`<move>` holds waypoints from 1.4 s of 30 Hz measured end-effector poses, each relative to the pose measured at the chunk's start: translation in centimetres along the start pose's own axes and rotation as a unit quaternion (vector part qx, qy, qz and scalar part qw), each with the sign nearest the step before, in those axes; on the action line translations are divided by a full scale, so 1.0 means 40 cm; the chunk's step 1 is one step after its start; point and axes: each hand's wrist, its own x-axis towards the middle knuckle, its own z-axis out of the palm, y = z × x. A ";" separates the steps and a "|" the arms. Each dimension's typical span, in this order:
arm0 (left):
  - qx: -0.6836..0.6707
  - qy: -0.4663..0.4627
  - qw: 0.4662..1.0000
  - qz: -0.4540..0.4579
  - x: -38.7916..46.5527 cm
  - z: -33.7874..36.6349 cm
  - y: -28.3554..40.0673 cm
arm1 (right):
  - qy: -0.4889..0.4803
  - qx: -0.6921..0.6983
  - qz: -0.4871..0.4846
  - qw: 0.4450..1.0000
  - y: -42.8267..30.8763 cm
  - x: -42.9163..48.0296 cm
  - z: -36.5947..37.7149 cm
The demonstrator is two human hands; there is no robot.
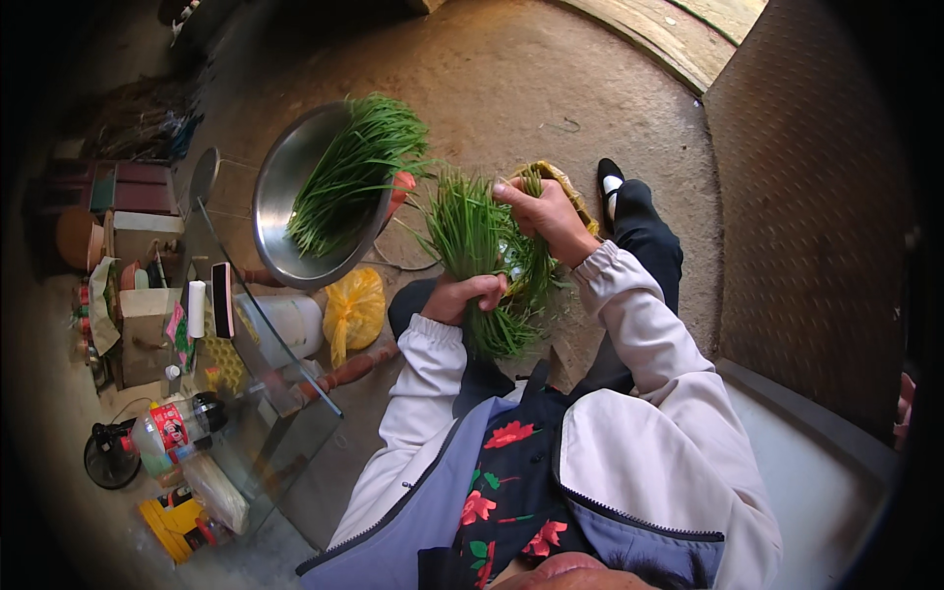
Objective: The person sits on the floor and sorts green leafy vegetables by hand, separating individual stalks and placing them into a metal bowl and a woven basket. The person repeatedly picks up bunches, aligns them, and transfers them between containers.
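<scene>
A thick bunch of green chives (468, 228) stands upright in my left hand (464, 295), with its lower leaves hanging below the fist over my lap. Beside it my right hand (549, 217) pinches a smaller bunch of chives (540, 262), whose leaves hang down under the palm. Ahead and to the left, a steel basin (276, 206) holds a large heap of chives (354, 169) draped over its rim. Partly hidden behind my right hand is a yellow woven container (568, 195) between my legs. What lies inside it is mostly covered.
A glass-topped table (295, 442) along the left bears a plastic bottle (166, 431), a yellow container (166, 523) and other items. A knotted yellow plastic bag (354, 310) sits near its turned wooden leg (354, 372). To the right rises a brown textured panel (811, 221).
</scene>
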 end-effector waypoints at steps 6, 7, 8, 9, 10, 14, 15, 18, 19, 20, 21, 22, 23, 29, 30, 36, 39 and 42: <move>-0.102 0.013 0.995 -0.001 0.008 -0.037 -0.024 | 0.084 0.089 -0.081 0.989 -0.016 0.008 -0.074; -0.143 0.006 0.990 -0.019 0.009 -0.047 -0.029 | 0.079 0.113 -0.083 0.987 -0.028 0.007 -0.107; -0.121 0.029 0.992 -0.004 0.008 -0.054 -0.034 | 0.091 0.125 -0.088 0.984 -0.032 0.010 -0.132; -0.102 0.055 0.993 0.012 0.006 -0.057 -0.042 | 0.120 0.139 -0.086 0.979 -0.046 0.006 -0.152; -0.096 0.078 0.992 0.022 0.003 -0.048 -0.036 | 0.149 0.155 -0.084 0.973 -0.059 -0.001 -0.170; -0.107 0.104 0.989 -0.003 0.001 -0.050 -0.035 | 0.192 0.196 -0.131 0.952 -0.110 -0.015 -0.274; -0.107 0.120 0.987 -0.003 -0.004 -0.048 -0.032 | 0.200 0.204 -0.127 0.950 -0.132 -0.028 -0.281; -0.103 0.179 0.978 0.008 0.001 -0.065 -0.041 | 0.177 0.212 -0.149 0.949 -0.148 -0.033 -0.324; -0.114 0.210 0.971 0.021 0.009 -0.074 -0.053 | 0.168 0.219 -0.146 0.950 -0.152 -0.035 -0.334; -0.125 0.211 0.969 0.023 0.014 -0.077 -0.055 | 0.159 0.225 -0.143 0.950 -0.155 -0.036 -0.342; -0.133 0.214 0.967 0.025 0.014 -0.081 -0.054 | 0.149 0.235 -0.139 0.950 -0.152 -0.035 -0.347; -0.131 0.205 0.970 0.026 0.015 -0.081 -0.054 | 0.126 0.241 -0.142 0.952 -0.145 -0.035 -0.357; -0.129 0.197 0.972 0.027 0.018 -0.079 -0.055 | 0.103 0.247 -0.145 0.953 -0.136 -0.034 -0.369; -0.133 0.119 0.984 0.024 0.003 -0.060 -0.040 | 0.059 0.267 -0.077 0.959 -0.115 -0.027 -0.328; -0.134 0.102 0.985 0.026 0.000 -0.057 -0.035 | 0.058 0.259 -0.062 0.962 -0.112 -0.026 -0.316; -0.120 0.050 0.992 0.005 -0.012 -0.047 -0.025 | 0.027 0.230 -0.022 0.973 -0.069 0.003 -0.261; -0.129 0.051 0.990 0.007 -0.015 -0.048 -0.025 | 0.006 0.254 0.011 0.967 -0.051 0.013 -0.227; -0.159 0.023 0.987 0.002 -0.013 -0.057 -0.026 | -0.063 0.282 0.030 0.957 -0.020 0.029 -0.206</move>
